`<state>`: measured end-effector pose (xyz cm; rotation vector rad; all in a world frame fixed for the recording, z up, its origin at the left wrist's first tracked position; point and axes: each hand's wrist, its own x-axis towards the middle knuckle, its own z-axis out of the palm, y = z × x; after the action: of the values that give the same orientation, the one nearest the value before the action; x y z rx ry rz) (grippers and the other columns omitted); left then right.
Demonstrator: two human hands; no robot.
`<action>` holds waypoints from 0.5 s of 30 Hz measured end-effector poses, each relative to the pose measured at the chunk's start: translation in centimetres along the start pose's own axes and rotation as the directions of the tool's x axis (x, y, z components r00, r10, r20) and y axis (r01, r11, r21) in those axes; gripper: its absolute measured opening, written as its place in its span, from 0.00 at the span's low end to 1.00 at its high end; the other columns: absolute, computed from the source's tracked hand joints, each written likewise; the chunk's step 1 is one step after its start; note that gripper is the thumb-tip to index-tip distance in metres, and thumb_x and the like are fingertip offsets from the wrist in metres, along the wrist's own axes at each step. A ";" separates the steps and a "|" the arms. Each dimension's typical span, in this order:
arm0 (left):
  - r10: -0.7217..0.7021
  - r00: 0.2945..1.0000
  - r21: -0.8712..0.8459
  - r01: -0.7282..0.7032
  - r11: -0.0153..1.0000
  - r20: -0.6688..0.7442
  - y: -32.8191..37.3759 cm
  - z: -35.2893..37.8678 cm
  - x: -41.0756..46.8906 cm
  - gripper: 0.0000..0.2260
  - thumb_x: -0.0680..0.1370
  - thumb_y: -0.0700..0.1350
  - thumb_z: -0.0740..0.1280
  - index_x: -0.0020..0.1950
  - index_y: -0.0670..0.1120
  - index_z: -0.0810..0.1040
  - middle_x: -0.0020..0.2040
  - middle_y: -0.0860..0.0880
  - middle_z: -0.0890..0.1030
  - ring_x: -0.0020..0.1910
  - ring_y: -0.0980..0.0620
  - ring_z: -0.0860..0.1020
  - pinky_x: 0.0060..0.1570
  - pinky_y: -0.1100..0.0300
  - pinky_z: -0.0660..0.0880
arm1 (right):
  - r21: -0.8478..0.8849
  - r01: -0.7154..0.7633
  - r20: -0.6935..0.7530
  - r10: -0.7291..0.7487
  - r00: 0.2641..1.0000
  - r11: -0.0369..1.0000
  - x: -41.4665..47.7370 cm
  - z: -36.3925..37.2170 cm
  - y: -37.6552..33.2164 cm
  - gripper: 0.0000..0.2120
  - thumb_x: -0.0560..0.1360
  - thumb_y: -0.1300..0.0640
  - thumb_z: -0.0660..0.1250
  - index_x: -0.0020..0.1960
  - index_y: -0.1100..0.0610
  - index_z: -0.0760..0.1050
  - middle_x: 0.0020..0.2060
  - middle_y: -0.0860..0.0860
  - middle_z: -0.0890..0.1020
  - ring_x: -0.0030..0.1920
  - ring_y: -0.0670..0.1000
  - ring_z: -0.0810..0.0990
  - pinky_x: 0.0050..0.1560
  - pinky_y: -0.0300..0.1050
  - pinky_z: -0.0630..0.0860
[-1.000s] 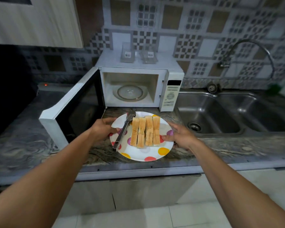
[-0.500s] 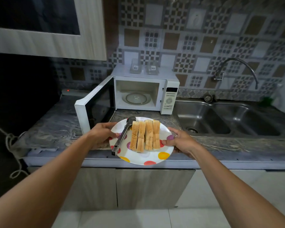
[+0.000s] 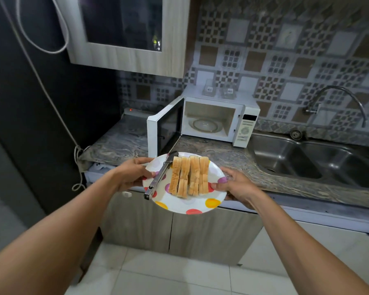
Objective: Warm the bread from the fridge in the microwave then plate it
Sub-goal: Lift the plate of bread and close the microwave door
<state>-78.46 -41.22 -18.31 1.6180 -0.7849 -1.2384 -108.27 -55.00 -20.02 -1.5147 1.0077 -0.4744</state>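
A white plate with coloured dots (image 3: 197, 204) is held in the air in front of the counter edge. Several bread slices (image 3: 189, 176) stand in a row on it, and metal tongs (image 3: 160, 175) lie on its left side. My left hand (image 3: 133, 174) grips the plate's left rim, thumb near the tongs. My right hand (image 3: 235, 187) grips the right rim. The white microwave (image 3: 244, 124) stands on the counter behind, its door (image 3: 164, 129) swung open to the left, with only the glass turntable (image 3: 205, 125) inside.
A marbled counter (image 3: 228, 156) runs left to right, with a steel double sink (image 3: 311, 158) and curved tap (image 3: 341, 103) on the right. A wall cabinet (image 3: 124, 30) hangs above left. A cord (image 3: 51, 77) dangles by the dark wall. Cabinet doors (image 3: 179, 231) stand below the counter.
The plate has left the counter in front of the microwave and is now held off the edge, farther from the oven. My view has backed away and turned left.
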 end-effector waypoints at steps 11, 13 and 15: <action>-0.029 0.999 0.029 0.030 0.999 -0.027 -1.3 -10.6 -3.9 0.24 0.77 0.31 0.68 0.70 0.50 0.75 0.54 0.40 0.85 0.51 0.41 0.84 0.49 0.47 0.83 | -0.025 0.007 0.040 -0.006 0.999 1.000 0.0 10.7 -3.6 0.29 0.69 0.62 0.79 0.65 0.45 0.76 0.49 0.52 0.87 0.44 0.52 0.86 0.37 0.44 0.81; -0.032 0.999 0.049 0.034 0.998 -0.043 -1.2 -12.8 -4.0 0.25 0.77 0.31 0.68 0.70 0.51 0.75 0.53 0.39 0.85 0.48 0.42 0.84 0.46 0.48 0.84 | -0.017 0.003 0.030 -0.002 1.000 1.000 0.2 12.9 -4.3 0.26 0.70 0.64 0.78 0.61 0.42 0.76 0.49 0.52 0.86 0.42 0.50 0.85 0.36 0.43 0.80; -0.042 0.998 0.063 0.044 0.997 -0.038 -1.0 -14.6 -4.2 0.24 0.78 0.31 0.66 0.70 0.51 0.75 0.51 0.39 0.85 0.44 0.44 0.85 0.40 0.50 0.84 | -0.034 -0.007 0.012 0.007 1.000 0.999 0.7 14.9 -5.0 0.26 0.70 0.63 0.78 0.60 0.41 0.76 0.49 0.52 0.86 0.43 0.50 0.85 0.37 0.44 0.80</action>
<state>-65.71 -32.97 -16.74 1.7124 -0.7773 -1.2218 -94.74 -47.15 -18.74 -1.5419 1.0155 -0.4450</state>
